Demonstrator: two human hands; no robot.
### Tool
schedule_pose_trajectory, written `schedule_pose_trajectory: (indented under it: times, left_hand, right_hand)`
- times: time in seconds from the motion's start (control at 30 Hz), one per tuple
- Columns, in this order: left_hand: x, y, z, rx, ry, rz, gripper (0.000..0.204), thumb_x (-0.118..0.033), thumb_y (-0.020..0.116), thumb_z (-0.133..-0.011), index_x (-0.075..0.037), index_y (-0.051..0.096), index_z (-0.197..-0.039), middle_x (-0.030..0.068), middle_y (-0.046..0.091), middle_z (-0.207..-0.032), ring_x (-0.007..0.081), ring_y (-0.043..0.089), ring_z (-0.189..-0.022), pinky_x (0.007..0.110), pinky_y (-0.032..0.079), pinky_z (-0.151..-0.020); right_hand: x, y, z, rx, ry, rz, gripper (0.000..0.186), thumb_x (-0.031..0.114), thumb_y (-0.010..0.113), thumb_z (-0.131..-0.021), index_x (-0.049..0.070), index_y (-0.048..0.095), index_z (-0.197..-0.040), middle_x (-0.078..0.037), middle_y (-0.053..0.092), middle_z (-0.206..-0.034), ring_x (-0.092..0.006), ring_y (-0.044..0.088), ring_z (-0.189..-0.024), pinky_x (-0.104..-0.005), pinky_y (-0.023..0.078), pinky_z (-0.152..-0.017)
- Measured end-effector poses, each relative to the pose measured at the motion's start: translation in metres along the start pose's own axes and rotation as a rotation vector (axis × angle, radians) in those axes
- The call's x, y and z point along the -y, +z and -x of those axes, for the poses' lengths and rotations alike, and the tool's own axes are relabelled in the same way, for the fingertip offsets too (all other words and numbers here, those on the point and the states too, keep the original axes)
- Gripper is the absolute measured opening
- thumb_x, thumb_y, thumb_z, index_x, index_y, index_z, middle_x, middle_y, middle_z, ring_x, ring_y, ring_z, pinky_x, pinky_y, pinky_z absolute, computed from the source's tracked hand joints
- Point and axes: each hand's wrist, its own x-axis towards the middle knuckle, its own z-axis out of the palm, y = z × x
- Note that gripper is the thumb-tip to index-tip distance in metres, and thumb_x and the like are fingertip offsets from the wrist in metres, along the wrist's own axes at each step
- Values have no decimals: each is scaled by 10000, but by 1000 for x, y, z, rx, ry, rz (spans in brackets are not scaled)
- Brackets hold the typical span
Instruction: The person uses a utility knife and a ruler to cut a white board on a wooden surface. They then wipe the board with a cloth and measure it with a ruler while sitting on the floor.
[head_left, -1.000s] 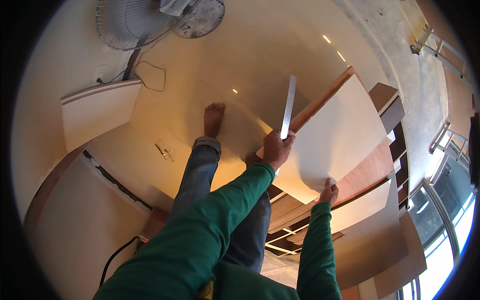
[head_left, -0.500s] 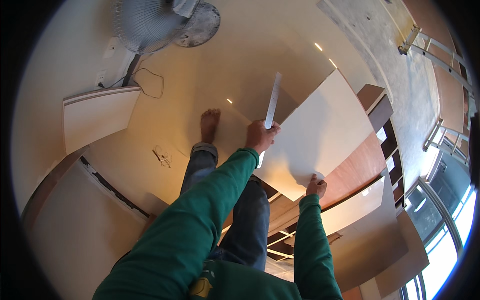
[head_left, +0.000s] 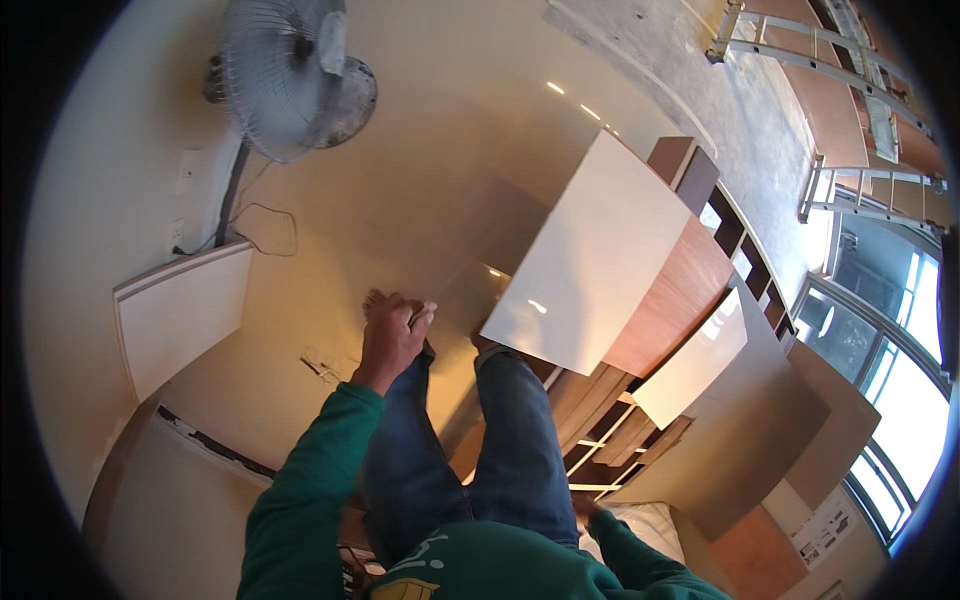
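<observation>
My left hand, at the end of a green sleeve, is closed above my left foot; whatever is inside its curled fingers, if anything, is hidden. To its right a white sheet lies over a reddish plywood panel, its lower corner beside my right leg. Low at the right, my right hand is beside my hip, mostly hidden and dim, so its fingers cannot be made out. A small wiry object lies on the floor left of my left hand.
A grey fan stands at the upper left, its cable looping on the floor. A white board leans on the left wall. Stacked boards and a cabinet grid are to the right, with aluminium ladders and a glazed window beyond.
My left hand has moved left, away from the sheet; the steel ruler it held is not visible now. My right hand has released the sheet and dropped toward my hip. The view has shifted.
</observation>
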Motion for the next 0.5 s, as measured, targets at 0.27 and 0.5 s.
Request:
schedule_pose_trajectory:
  times: [0.27, 0.5]
  left_hand:
    - [52, -136, 95, 333, -214, -90, 197, -247, 714, -942, -50, 731, -936, 157, 660, -803, 349, 679, -732, 445, 546, -695]
    - [-4, -199, 155, 345, -356, 100, 159, -189, 790, -903, -41, 754, -946, 132, 722, -867, 277, 711, -778, 381, 550, -720]
  right_hand:
    - [33, 63, -5, 203, 315, -409, 277, 361, 729, -914, 193, 763, -1131, -9, 753, -1020, -124, 668, -892, -308, 484, -700]
    - [156, 66, -22, -36, 76, -221, 339, 363, 738, -911, 171, 751, -1191, -87, 742, -1116, -215, 680, -1000, -365, 504, -816]
